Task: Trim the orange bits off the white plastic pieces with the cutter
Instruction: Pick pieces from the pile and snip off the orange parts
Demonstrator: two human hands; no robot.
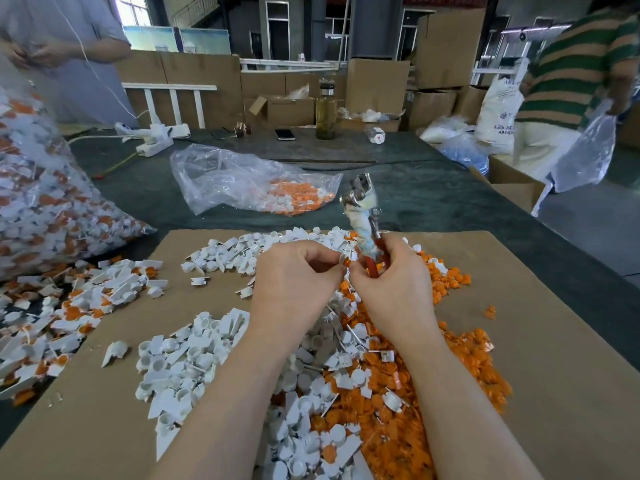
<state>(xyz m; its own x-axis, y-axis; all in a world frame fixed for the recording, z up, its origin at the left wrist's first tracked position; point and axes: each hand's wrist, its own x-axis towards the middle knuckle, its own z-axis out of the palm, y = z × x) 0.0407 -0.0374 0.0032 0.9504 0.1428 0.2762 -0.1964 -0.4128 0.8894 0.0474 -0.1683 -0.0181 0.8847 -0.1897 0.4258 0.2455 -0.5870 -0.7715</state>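
Nearest the camera, trimmed white plastic pieces (180,368) and orange bits (460,368) lay heaped on a cardboard sheet (554,341) covering the desk (433,199). Above the heap, the left hand (294,278) pinched a small white piece (343,260) between thumb and forefinger. The right hand (391,275) was clamped round the red handles of the cutter (363,216). The cutter's long axis stood near upright, metal head pointing up and away, tilted slightly left. Beyond lay a clear bag (249,181) holding orange and white parts.
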